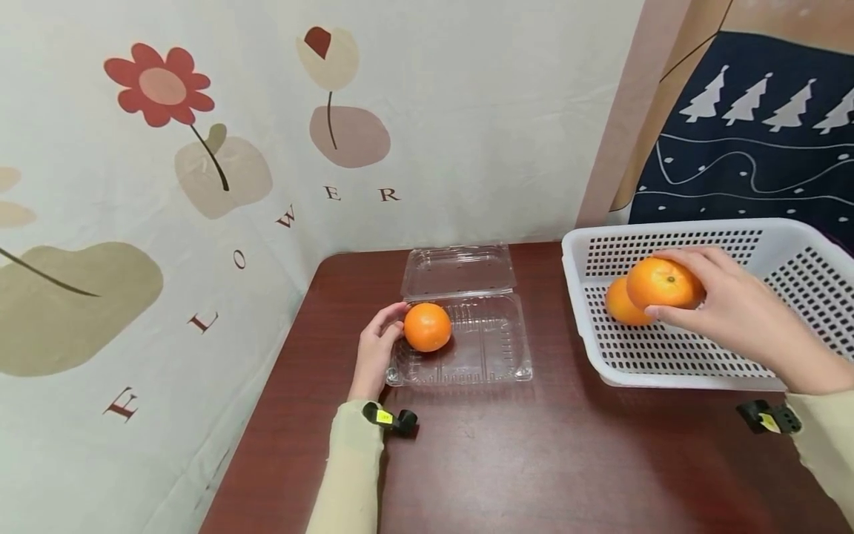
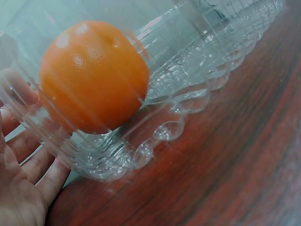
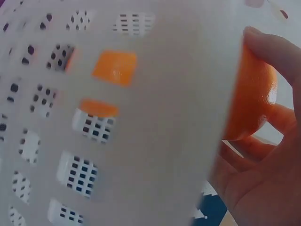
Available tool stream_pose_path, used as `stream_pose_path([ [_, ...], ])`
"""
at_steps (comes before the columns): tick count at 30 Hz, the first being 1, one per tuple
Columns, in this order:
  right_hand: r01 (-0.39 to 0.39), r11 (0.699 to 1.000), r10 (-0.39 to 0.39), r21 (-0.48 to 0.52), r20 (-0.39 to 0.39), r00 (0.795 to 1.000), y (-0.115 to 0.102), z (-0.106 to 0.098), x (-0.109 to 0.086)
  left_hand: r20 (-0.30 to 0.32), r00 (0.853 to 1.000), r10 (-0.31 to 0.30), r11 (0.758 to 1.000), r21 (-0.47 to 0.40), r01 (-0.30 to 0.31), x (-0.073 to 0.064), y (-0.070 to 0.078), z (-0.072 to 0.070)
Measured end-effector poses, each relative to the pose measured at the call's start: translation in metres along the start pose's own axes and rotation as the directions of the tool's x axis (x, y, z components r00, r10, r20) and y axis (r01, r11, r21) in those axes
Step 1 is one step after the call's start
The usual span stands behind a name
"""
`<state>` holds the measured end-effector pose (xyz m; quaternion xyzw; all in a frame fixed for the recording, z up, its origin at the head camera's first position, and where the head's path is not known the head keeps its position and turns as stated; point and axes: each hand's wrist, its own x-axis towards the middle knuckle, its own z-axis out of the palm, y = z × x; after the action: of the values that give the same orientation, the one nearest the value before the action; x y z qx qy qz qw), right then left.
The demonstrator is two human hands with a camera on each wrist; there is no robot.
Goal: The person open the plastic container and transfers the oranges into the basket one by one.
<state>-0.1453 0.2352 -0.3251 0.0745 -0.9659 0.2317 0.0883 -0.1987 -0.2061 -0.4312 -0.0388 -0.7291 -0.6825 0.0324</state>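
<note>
In the head view, my right hand (image 1: 720, 289) grips an orange (image 1: 663, 283) over the white basket (image 1: 674, 374). Another orange (image 1: 622, 305) lies in the basket, partly covered by the held one. The right wrist view shows my thumb and fingers around the held orange (image 3: 257, 96), behind the basket's rim. On the table, a third orange (image 1: 428, 327) sits at the left end of an opened clear plastic clamshell box (image 1: 490, 348). My left hand (image 1: 379, 345) touches that end of the box beside the orange; in the left wrist view its fingers (image 2: 40, 165) lie fairly straight along the wall.
The box's lid (image 1: 460, 271) lies folded back toward the wall. A dark reddish-brown table (image 1: 507, 452) carries the box and basket. Behind stands a light curtain (image 1: 467, 148) with flower prints, and a navy cloth (image 1: 747, 163) with tree prints hangs behind the basket.
</note>
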Motion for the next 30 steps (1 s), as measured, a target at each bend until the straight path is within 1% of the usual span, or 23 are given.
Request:
stream_pose_path([
  [3, 0.012, 1.000, -0.012, -0.023, 0.020, 1.000, 0.002, -0.001, 0.003, -0.005, 1.000, 0.001, 1.000, -0.007, -0.001, 0.001, -0.002, -0.001],
  [8, 0.037, 0.997, -0.033, -0.072, 0.060, 0.998, 0.004, -0.005, 0.005, -0.006, 1.000, -0.010, 1.000, -0.020, 0.010, 0.005, -0.013, -0.004],
  [10, 0.049, 0.995, -0.043, -0.085, 0.072, 0.996, 0.005, -0.006, 0.005, -0.004, 1.000, -0.016, 1.000, -0.021, 0.016, 0.006, -0.015, -0.004],
  [14, 0.069, 0.991, -0.058, -0.118, 0.096, 0.994, 0.006, -0.009, 0.005, -0.002, 1.000, -0.019, 1.000, -0.012, 0.019, 0.004, -0.010, -0.003],
  [18, 0.068, 0.984, -0.048, -0.164, 0.122, 0.991, 0.008, -0.011, 0.004, -0.002, 1.000, -0.018, 1.000, 0.009, 0.018, 0.000, 0.002, 0.000],
  [20, 0.063, 0.981, -0.039, -0.182, 0.133, 0.990, 0.010, -0.012, 0.004, -0.002, 1.000, -0.020, 1.000, 0.016, 0.021, -0.001, 0.004, 0.000],
  [24, 0.067, 0.977, -0.038, -0.202, 0.142, 0.989, 0.012, -0.014, 0.004, -0.010, 1.000, -0.010, 1.000, 0.006, 0.010, 0.004, -0.006, -0.002],
  [27, 0.077, 0.976, -0.048, -0.205, 0.144, 0.988, 0.013, -0.014, 0.005, -0.009, 1.000, -0.005, 1.000, -0.003, 0.005, 0.005, -0.010, -0.004],
  [30, 0.085, 0.975, -0.055, -0.203, 0.152, 0.987, 0.015, -0.015, 0.007, -0.002, 1.000, -0.012, 1.000, -0.001, 0.012, 0.002, -0.002, -0.002],
])
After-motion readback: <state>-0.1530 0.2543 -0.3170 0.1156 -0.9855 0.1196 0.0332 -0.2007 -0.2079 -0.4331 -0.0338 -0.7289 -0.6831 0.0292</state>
